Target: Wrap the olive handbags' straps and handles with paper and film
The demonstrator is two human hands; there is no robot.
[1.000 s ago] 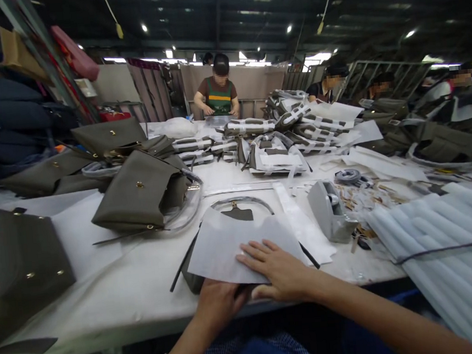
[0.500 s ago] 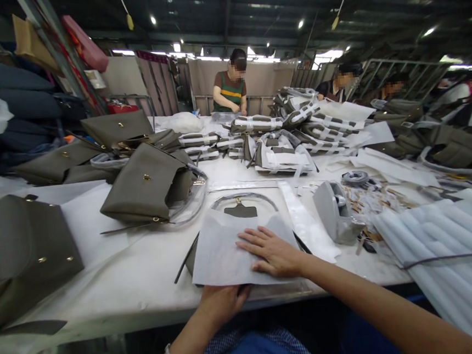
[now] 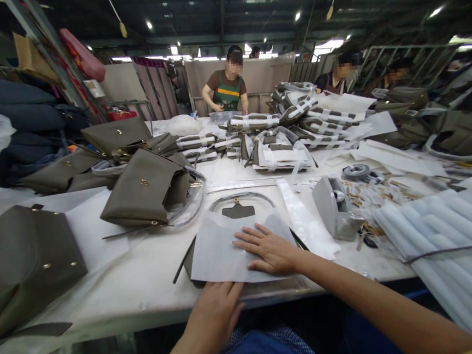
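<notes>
Table (image 3: 146, 278): carries the bag (image 3: 189, 261) by its near edge, directly before the person; working square to that edge should help keep things straight.
Bag: lies mostly hidden under the sheet (image 3: 217, 250), a dark side showing at left; it is best kept from sliding.
Sheet: pale, spread over the bag; good work here probably means no creases and even overhang.
Handle (image 3: 258, 195): wrapped loop arching past the sheet's far edge; better left untrapped.
Right hand (image 3: 269, 251): lies on the sheet, right of its middle, fingers spread; light, even pressure seems wiser than a shove, which could wrinkle it.
Left hand (image 3: 217, 313): fingers close together at the sheet's near edge; whether they pinch it, I cannot tell. It looks well placed to true that edge.
Tab (image 3: 238, 211): inside the handle's loop; worth keeping flat.
</notes>
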